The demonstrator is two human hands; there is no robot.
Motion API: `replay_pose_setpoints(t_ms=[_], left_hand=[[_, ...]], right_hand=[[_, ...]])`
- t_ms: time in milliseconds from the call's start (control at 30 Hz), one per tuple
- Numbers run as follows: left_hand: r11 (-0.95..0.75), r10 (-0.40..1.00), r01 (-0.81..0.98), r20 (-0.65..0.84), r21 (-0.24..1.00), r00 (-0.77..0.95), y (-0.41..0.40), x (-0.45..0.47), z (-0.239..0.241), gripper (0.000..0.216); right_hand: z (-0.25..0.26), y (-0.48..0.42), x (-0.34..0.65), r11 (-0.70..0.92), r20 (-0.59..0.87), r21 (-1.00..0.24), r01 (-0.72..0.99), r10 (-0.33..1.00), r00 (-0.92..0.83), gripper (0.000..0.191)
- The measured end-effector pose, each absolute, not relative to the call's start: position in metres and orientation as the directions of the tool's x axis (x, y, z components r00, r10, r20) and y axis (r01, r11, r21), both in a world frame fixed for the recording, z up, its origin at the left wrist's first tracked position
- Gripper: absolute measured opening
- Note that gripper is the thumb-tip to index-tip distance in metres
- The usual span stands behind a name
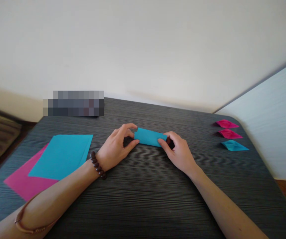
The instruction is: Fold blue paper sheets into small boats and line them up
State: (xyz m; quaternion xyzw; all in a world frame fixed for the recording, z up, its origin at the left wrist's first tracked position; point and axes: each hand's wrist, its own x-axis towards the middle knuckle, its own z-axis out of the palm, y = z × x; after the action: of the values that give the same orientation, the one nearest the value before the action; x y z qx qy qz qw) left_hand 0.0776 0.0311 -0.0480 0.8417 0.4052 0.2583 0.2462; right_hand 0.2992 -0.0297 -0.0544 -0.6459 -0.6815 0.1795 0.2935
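A folded blue paper [149,137], shaped as a narrow rectangle, is held between my two hands over the middle of the dark table. My left hand [119,143] pinches its left end, thumb at the near edge and fingers at the far side. At the right end, my right hand [177,149] grips the paper with the thumb on top and the fingers behind. Whether the paper rests on the table or sits slightly above it, I cannot tell.
Left of my arm, blue paper sheets [60,157] overlap a pink sheet [25,181] on the table [143,205]. Two pink folded paper pieces [227,124] and a blue folded piece [234,145] line the right edge. A blurred-out object [74,106] lies at the back left, by the wall.
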Motion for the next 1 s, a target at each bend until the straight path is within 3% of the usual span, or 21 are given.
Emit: replay_pose_setpoints(t_ms=[133,233,333,767,1000], left_hand=[[-0.601,0.772,0.529,0.265,0.599,0.578,0.0297,0.0781,-0.0495,0.032],[-0.678,0.704,0.494,0.287,0.545,0.650,0.0314,0.0784,-0.0516,0.020],[-0.731,0.650,0.455,0.313,0.508,0.693,0.0328,0.0786,-0.0540,0.021],[-0.738,0.644,0.469,0.297,0.486,0.705,0.0326,0.0754,-0.0518,0.024],[-0.752,0.648,0.527,0.290,0.397,0.705,0.0307,0.0753,-0.0521,0.027]], right_hand=[[-0.0575,-0.0302,0.2994,0.078,0.171,-0.696,0.714,0.983,0.060,0.027],[-0.0576,-0.0299,0.2985,0.115,0.214,-0.646,0.754,0.976,0.034,0.015],[-0.0562,-0.0297,0.2975,0.190,0.251,-0.577,0.794,0.967,-0.049,0.010],[-0.0562,-0.0323,0.3020,0.250,0.247,-0.574,0.779,0.961,-0.127,0.034],[-0.0578,-0.0331,0.3008,0.265,0.247,-0.500,0.824,0.956,-0.157,0.036]])
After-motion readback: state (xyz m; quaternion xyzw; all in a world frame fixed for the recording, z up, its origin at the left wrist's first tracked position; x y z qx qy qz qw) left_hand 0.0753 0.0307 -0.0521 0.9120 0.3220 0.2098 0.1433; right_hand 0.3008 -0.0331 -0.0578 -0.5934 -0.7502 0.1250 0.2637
